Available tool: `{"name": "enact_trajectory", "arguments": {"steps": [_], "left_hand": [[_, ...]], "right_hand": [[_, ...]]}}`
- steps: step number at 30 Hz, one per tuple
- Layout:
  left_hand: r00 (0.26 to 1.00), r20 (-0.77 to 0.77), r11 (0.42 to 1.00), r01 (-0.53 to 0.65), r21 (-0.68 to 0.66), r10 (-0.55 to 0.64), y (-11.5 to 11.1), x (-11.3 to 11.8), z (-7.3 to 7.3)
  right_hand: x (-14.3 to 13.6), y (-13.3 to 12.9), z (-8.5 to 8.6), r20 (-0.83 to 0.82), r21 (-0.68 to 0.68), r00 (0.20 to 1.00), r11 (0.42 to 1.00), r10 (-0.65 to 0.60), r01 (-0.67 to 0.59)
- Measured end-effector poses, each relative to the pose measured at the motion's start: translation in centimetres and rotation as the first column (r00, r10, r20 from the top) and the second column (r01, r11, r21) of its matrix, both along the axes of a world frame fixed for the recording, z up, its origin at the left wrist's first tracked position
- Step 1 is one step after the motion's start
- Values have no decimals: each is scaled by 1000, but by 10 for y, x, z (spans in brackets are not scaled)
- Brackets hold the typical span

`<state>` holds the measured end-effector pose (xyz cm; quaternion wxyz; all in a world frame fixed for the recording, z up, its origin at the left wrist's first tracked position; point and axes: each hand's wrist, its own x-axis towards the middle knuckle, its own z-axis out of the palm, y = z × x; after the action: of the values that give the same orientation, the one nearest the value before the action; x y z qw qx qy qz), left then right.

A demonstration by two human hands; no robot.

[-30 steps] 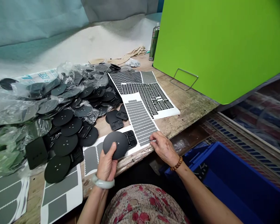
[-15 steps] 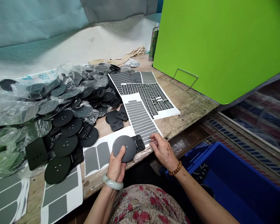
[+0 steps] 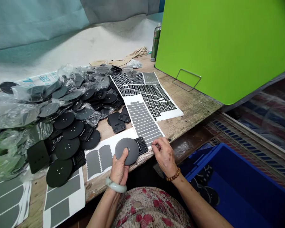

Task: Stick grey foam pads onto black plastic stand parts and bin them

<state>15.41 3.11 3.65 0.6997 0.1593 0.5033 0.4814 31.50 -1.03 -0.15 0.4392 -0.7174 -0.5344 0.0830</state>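
Observation:
My left hand grips a dark grey round disc near the table's front edge, thumb on top and the other fingers underneath. A black rectangular plate with molded slots juts out from the disc's right side. My right hand is closed in a pinch at the lower right corner of a white sheet of grey sticker strips. Beneath the disc lies another white sheet with grey wavy-edged pieces. Behind the hands rest more black discs with plates.
Discs, many in clear plastic bags, are heaped on the left. Sheets of black labels lie behind the strips. A large green panel, a wire stand and a spray can are at right. Below is a blue bin holding black parts.
My right hand has shifted slightly left, its fingertips closing together at the corner of the strip sheet. My left hand and the disc have barely moved.

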Motion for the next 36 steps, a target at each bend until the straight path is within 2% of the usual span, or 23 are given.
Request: {"name": "enact_trajectory", "arguments": {"steps": [5,10,12,14,16,20,24,27,29,36], "left_hand": [[1000,-3,1000,-8,-16,8,0,0,0],[1000,8,1000,3,-12,-3,0,-2,-2],[1000,6,1000,10,-19,-10,0,-2,-3],[1000,9,1000,17,-21,-17,1,-2,-4],[999,28,999,32,-8,-32,2,-5,-4],[998,56,998,28,49,-31,3,-20,-1],[1000,23,996,-11,93,9,1,-42,4],[1000,1,995,-24,96,25,-3,-57,7],[999,-10,995,-44,90,45,-6,-64,6],[991,-65,990,-112,84,117,-10,-79,6]], "right_hand": [[-3,-1,-3,-24,50,1000,999,-8,9],[7,1,-3,-40,67,997,995,-66,68],[13,2,-2,-102,67,991,994,-82,89],[17,3,1,-233,48,970,995,-74,88],[19,2,7,-407,5,912,999,-43,49],[10,-5,28,-693,-46,718,991,57,-122],[-13,-7,47,-809,-2,560,952,178,-305],[-31,-4,51,-835,13,492,903,247,-430],[-40,-1,51,-817,7,502,875,284,-484],[-60,2,49,-648,-89,667,833,368,-546]]}}
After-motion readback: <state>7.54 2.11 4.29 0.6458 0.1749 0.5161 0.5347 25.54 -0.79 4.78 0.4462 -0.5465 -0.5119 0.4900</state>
